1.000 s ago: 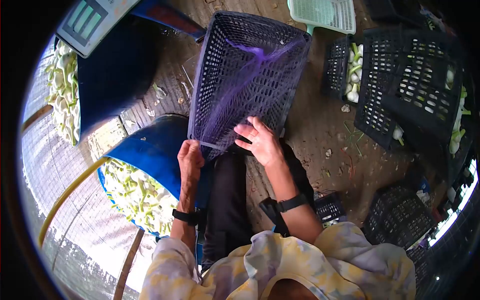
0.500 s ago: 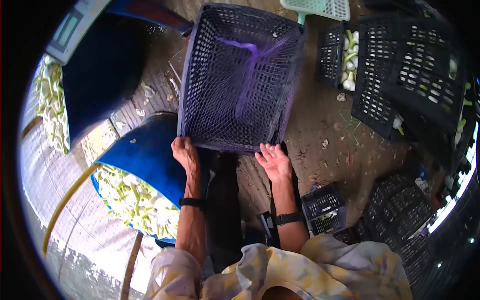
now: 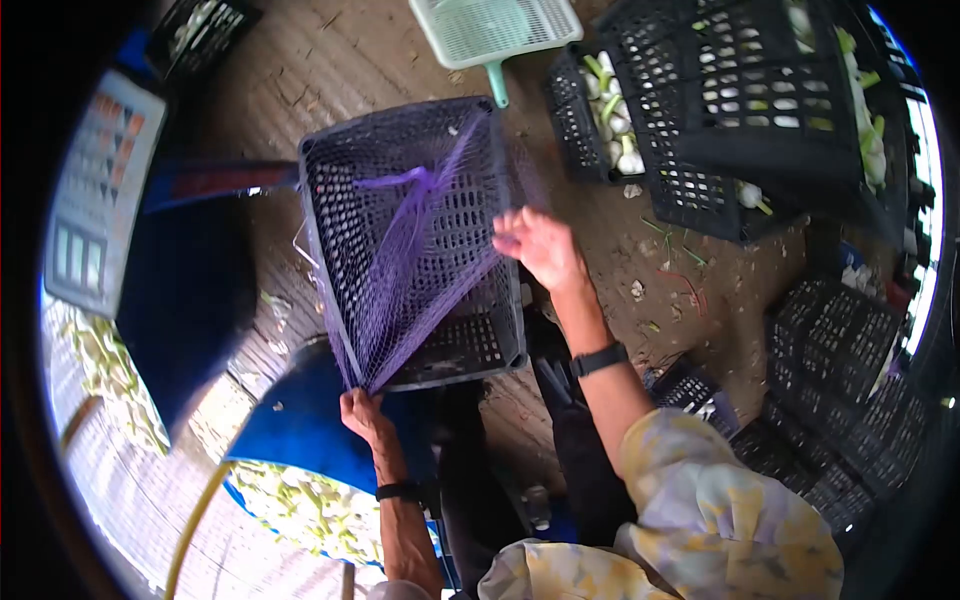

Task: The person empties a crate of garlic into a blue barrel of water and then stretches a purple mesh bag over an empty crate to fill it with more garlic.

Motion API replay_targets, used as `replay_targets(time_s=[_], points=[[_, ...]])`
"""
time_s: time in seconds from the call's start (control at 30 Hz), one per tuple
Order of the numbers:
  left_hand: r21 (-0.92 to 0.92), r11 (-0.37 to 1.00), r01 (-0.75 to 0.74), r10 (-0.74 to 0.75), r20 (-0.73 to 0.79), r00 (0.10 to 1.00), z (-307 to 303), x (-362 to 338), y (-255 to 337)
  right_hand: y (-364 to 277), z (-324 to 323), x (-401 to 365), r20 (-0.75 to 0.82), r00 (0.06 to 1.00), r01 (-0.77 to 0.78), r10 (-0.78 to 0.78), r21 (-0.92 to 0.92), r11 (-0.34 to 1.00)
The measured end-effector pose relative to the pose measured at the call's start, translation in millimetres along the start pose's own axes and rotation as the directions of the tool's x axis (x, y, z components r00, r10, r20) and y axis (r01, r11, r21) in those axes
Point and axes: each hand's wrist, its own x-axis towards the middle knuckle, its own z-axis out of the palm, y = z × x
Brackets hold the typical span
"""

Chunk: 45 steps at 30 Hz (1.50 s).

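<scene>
A black plastic crate (image 3: 512, 300) stands before me, with a purple mesh net (image 3: 405, 235) spread inside it and over its rim. At the crate's near left corner, my left hand (image 3: 366, 414) is closed on a gathered edge of the net. My right hand (image 3: 538, 247) is over the crate's right side, slightly blurred, with its fingers apart and nothing held in them. The net's strands stretch from my left hand up across the crate toward its far right corner.
Black crates (image 3: 680, 120) with white bulbs are at the upper right; more crates (image 3: 835, 340) sit lower right. A pale green basket (image 3: 495, 85) lies beyond. A blue tub (image 3: 300, 420) of bulbs and a scale (image 3: 105, 190) are on the left.
My left hand now pulls the net's edge together at the near left corner. My right hand has left the near rim and moved up along the right side. The view has shifted.
</scene>
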Motion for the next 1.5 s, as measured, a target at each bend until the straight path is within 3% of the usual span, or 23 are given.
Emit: replay_targets(time_s=[0.07, 0.13, 0.17, 0.27, 0.33, 0.4, 0.6, 0.67, 0.73, 0.77, 0.8, 0.87, 0.9, 0.93, 1.0, 1.1, 1.2, 1.23, 1.27, 1.3, 1.33, 1.4, 1.5], points=[[-0.096, 0.989, 0.109, -0.116, -0.067, 0.991, 7, -2, 1, -27, 9, 12, -0.057, 0.994, 0.094, -0.089, 0.109, 0.990], [-0.117, 0.983, 0.139, -0.150, -0.092, 0.984, 13, 1, 1, -41, 10, 16, 0.173, 0.983, 0.013, -0.070, 0.308, 0.951], [-0.173, 0.963, 0.208, -0.233, -0.138, 0.963, 15, 3, 0, -39, 9, 8, 0.195, 0.979, -0.018, -0.057, 0.365, 0.931], [-0.239, 0.930, 0.279, -0.331, -0.213, 0.920, 20, 7, 4, -38, -29, -18, 0.121, 0.992, -0.091, 0.045, 0.418, 0.904], [-0.205, 0.927, 0.314, -0.349, -0.170, 0.921, 20, 9, 6, -37, -56, -12, -0.096, 0.990, -0.077, 0.107, 0.273, 0.959], [-0.222, 0.918, 0.328, -0.367, -0.168, 0.915, 21, 11, 1, -61, -58, 9, 0.011, 0.979, -0.204, 0.204, 0.086, 0.975], [-0.179, 0.944, 0.276, -0.293, -0.074, 0.953, 62, 9, -21, -123, -54, 108, -0.120, 0.986, -0.120, 0.115, -0.038, 0.992], [-0.224, 0.942, 0.250, -0.301, -0.234, 0.924, 67, 9, -36, -137, -46, 111, -0.074, 0.984, -0.171, 0.160, -0.175, 0.970], [-0.214, 0.933, 0.289, -0.336, -0.233, 0.913, 61, 19, -54, -137, -40, 101, -0.285, 0.955, -0.052, -0.080, -0.430, 0.901], [-0.250, 0.943, 0.219, -0.255, -0.118, 0.960, 56, 20, -63, -129, -53, 100, -0.282, 0.918, 0.076, -0.280, -0.568, 0.819], [-0.292, 0.944, 0.154, -0.162, -0.004, 0.987, 51, 24, -72, -122, -68, 103, -0.283, 0.917, 0.078, -0.280, -0.562, 0.823], [-0.293, 0.930, 0.223, -0.216, 0.056, 0.975, 63, 6, -39, -97, -117, 125, -0.241, 0.711, 0.070, -0.661, -0.911, 0.407], [-0.292, 0.909, 0.297, -0.274, 0.118, 0.954, 68, 0, -25, -96, -72, 90, -0.618, 0.745, 0.029, -0.252, -0.347, 0.937], [-0.290, 0.912, 0.291, -0.269, 0.115, 0.956, 67, 7, -27, -75, -77, 97, -0.630, 0.754, 0.014, -0.185, -0.266, 0.964], [-0.311, 0.875, 0.372, -0.413, -0.075, 0.908, 57, 18, -37, -58, -40, 87, -0.572, 0.746, 0.170, -0.342, -0.332, 0.928], [-0.319, 0.860, 0.399, -0.480, -0.238, 0.844, 32, -9, -33, -30, 32, 83, -0.439, 0.802, 0.278, -0.406, -0.327, 0.903], [0.216, 0.921, 0.324, -0.355, 0.127, 0.926, -4, -42, -40, 5, 82, 94, -0.378, 0.864, 0.177, -0.333, -0.390, 0.903], [0.209, 0.923, 0.323, -0.352, 0.121, 0.928, 1, -41, -37, 11, 87, 100, -0.364, 0.878, 0.171, -0.311, -0.367, 0.914], [0.667, 0.725, 0.173, -0.284, 0.060, 0.957, 8, -39, -37, 13, 85, 104, -0.335, 0.898, 0.151, -0.286, -0.375, 0.915], [0.949, 0.314, 0.019, -0.194, 0.045, 0.980, 16, -40, -35, 11, 81, 110, -0.338, 0.920, 0.067, -0.200, -0.367, 0.928], [0.946, 0.323, 0.026, -0.199, 0.041, 0.979, 22, -44, -32, 7, 77, 116, -0.342, 0.933, -0.019, -0.112, -0.358, 0.934], [0.930, 0.348, -0.115, 0.127, 0.075, 0.989, 28, -52, -28, 1, 61, 137, -0.361, 0.928, -0.249, 0.097, -0.403, 0.881], [0.931, -0.338, -0.136, 0.157, 0.198, 0.968, -36, -4, -173, -17, 55, 167, -0.369, 0.907, -0.385, 0.204, -0.526, 0.758]])
